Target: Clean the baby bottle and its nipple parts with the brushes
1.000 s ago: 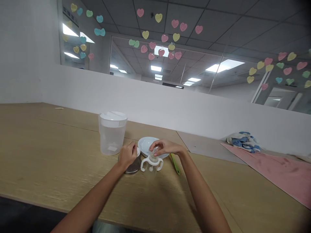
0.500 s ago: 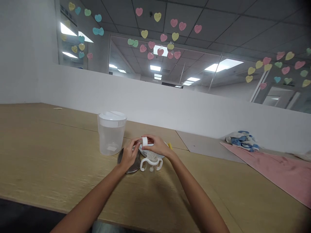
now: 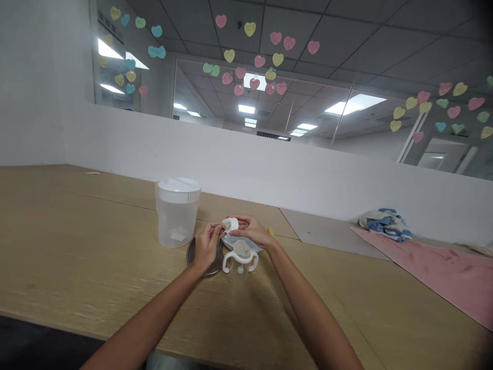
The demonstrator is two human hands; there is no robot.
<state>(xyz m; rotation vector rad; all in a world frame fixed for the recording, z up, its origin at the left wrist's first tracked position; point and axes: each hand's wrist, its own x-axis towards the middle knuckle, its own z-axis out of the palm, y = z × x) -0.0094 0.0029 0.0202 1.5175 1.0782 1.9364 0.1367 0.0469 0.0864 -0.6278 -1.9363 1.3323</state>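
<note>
On the wooden counter (image 3: 96, 246) my feed shows the left hand (image 3: 207, 246) and right hand (image 3: 250, 229) raised together, pinching a small white bottle collar (image 3: 230, 224) between them. Their fingers (image 3: 239, 219) are closed on its rim, and a pale insert shows in its opening. Just below sits a two-handled baby bottle (image 3: 240, 262), upright and touching neither hand. Beneath the left hand lies a dark round lid (image 3: 191, 259), beside a white plate (image 3: 231, 240). A clear plastic pitcher (image 3: 177, 216) stands further left, with a crumpled cloth (image 3: 385, 225) and pink mat (image 3: 423, 272) well off to the right.
</note>
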